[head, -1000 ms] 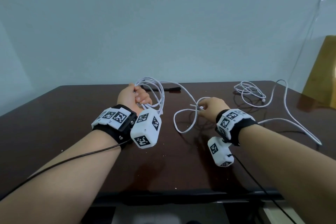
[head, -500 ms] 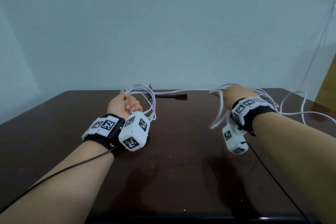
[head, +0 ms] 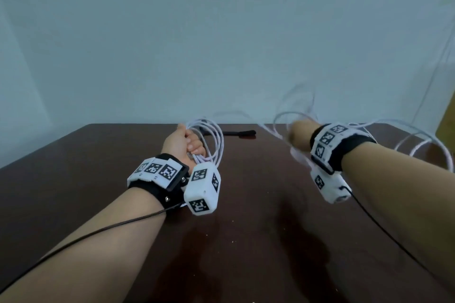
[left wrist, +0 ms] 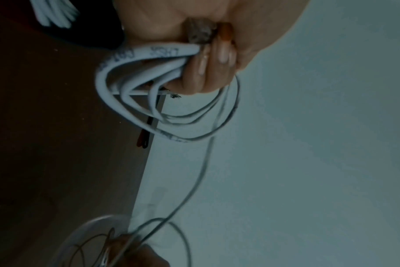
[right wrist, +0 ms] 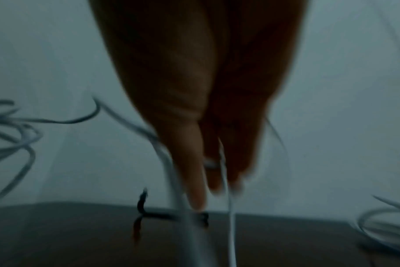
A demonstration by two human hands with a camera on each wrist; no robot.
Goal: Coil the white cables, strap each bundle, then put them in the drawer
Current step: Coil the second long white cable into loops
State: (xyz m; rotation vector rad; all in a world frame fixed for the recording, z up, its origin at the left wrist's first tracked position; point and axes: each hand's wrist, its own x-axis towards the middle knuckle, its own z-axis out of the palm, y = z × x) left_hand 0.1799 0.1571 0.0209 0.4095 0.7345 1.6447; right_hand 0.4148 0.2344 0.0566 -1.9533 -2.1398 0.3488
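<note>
My left hand (head: 189, 141) hovers over the far middle of the dark table (head: 246, 241) and grips a coil of white cable (head: 216, 140). The left wrist view shows its curled fingers (left wrist: 206, 63) holding several loops of that coil (left wrist: 130, 81). From the coil a strand runs right to my right hand (head: 299, 136), which is blurred. There, thumb and fingers (right wrist: 194, 180) pinch the strand (right wrist: 227, 189). Loose cable loops (head: 295, 115) hang in the air around that hand. A black strap (head: 240, 133) lies at the table's far edge.
More loose white cable loops (head: 418, 140) trail beyond my right forearm at the table's right side. A yellowish wooden object (head: 448, 125) stands at the right edge of view. A pale wall rises right behind the table. No drawer is in view.
My right hand has swung right and away from the left, pulling the cable up off the table, and loops now whip through the air. My left hand keeps its grip on the coil.
</note>
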